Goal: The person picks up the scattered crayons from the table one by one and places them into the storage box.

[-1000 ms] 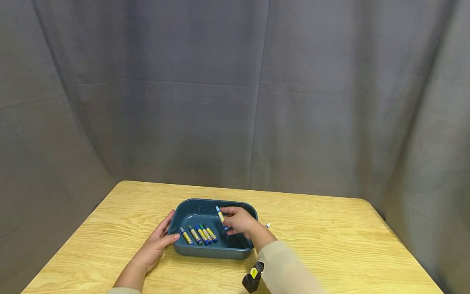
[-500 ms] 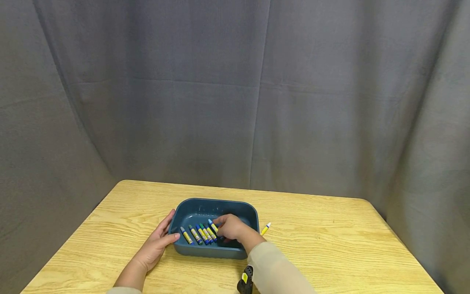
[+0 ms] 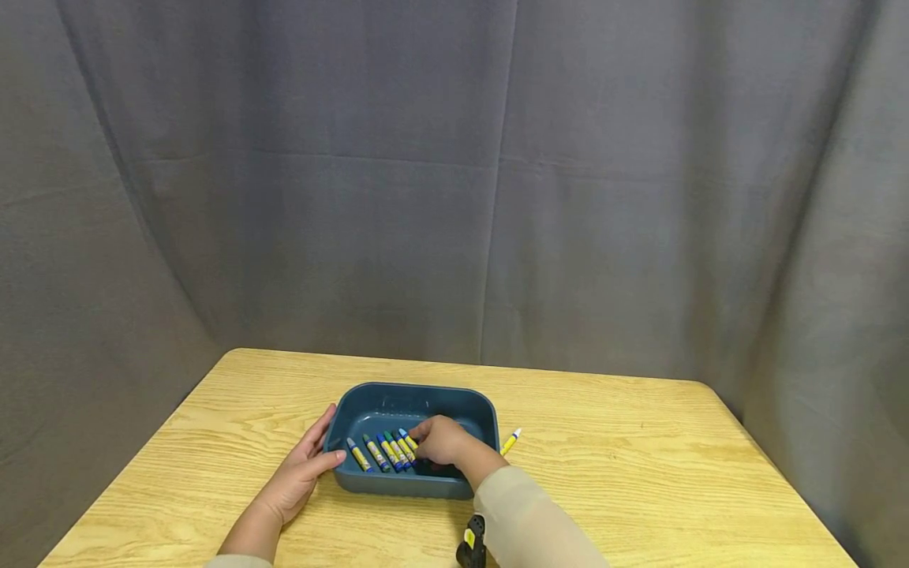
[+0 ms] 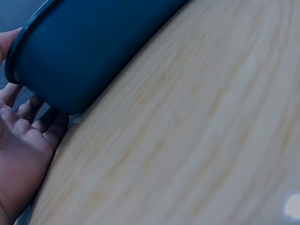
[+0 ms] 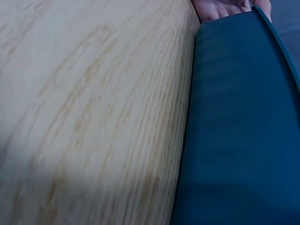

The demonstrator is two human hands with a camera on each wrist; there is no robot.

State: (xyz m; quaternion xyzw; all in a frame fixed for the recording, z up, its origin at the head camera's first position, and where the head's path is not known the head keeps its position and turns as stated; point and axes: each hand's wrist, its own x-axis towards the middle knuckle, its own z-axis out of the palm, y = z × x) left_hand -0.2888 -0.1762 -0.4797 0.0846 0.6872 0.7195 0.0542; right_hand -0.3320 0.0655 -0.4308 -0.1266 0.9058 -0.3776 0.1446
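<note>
A dark blue-green plastic bin [image 3: 415,486] stands on the wooden table. My left hand [image 3: 298,476] grips its left end, thumb over the rim and fingers against the outer wall; the left wrist view shows the fingers [image 4: 40,112] low along that wall. Inside the bin, my right hand [image 3: 443,442] pinches a light-blue-tipped crayon [image 3: 407,437] with a yellow wrapper, down at the row's right end. Several other crayons [image 3: 376,453] with yellow wrappers lie slanted side by side on the bin floor. My right fingertips are partly hidden, and the right wrist view shows only the bin's outer wall.
Another yellow crayon [image 3: 510,441] with a white tip lies on the table [image 3: 639,465] just right of the bin, partly hidden by its wall. A grey curtain [image 3: 398,197] hangs behind the table. A black strap device [image 3: 472,543] sits at my right sleeve.
My right hand has moved left and down inside the bin, bringing the light-blue-tipped crayon from above the floor to beside the row. The left hand and the bin have stayed put.
</note>
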